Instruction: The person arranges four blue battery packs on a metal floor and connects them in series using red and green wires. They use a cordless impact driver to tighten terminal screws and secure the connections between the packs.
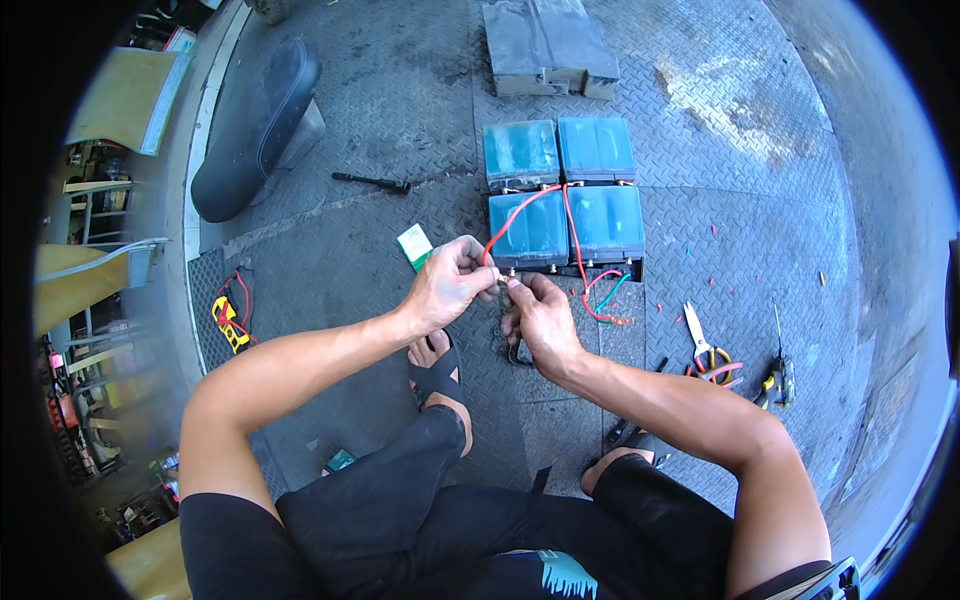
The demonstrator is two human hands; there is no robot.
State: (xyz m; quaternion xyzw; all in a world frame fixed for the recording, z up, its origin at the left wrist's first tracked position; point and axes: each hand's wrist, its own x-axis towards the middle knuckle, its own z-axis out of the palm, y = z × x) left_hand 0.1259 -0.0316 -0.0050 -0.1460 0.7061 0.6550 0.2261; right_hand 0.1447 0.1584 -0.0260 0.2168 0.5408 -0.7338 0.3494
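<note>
Several blue-topped batteries [520,150] stand packed together on the patterned metal floor. From their middle joint a red wire [519,213] curves down to my left hand [447,288], whose thumb and fingers pinch it near the end. The fingertips of my right hand [543,322] are closed on the wire's coppery end, right beside the left fingers. Both hands are just in front of the near left battery. A second red wire [574,240] runs down over the batteries, and a green wire [612,296] lies by their near right corner with loose bare strands.
Scissors [697,335], pliers [722,372] and a screwdriver-like tool [777,380] lie to the right. A yellow multimeter [229,322], black seat [258,130], black rod [371,182] and green-white box [414,243] are leftward. Behind the batteries sits a grey case [550,45].
</note>
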